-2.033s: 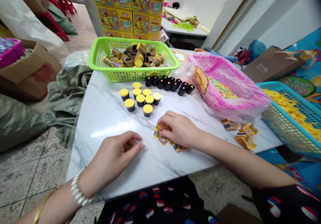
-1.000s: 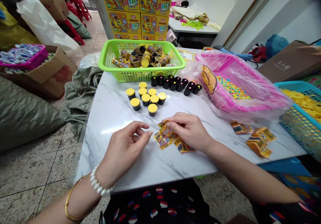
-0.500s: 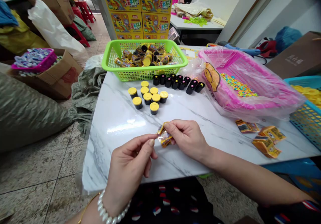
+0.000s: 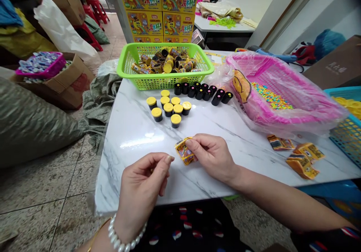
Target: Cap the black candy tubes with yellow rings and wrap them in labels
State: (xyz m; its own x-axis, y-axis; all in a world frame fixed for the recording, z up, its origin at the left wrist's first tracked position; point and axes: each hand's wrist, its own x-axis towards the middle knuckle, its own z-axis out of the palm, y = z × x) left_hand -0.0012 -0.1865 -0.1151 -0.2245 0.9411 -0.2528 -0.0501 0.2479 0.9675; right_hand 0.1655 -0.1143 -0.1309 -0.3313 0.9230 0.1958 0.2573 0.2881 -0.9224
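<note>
My right hand (image 4: 213, 156) pinches a small stack of yellow printed labels (image 4: 184, 152) just above the white marble table (image 4: 135, 131). My left hand (image 4: 145, 184) hovers a little to the left of the labels, thumb and forefinger pinched together with nothing I can make out between them. Beyond the hands stand several small black cups with yellow lids (image 4: 169, 108) and a row of open black cups (image 4: 201, 91).
A green basket (image 4: 132, 62) of wrapped cups sits at the table's far edge. A pink basket (image 4: 282, 105) lined with plastic holds coloured candy on the right, beside a blue basket (image 4: 345, 131) of yellow lids. More labels (image 4: 301, 158) lie at right. Sacks and boxes fill the floor on the left.
My right hand picked the labels up off the table and holds them raised. My left hand rose and came close to them, then drew back slightly with fingers pinched.
</note>
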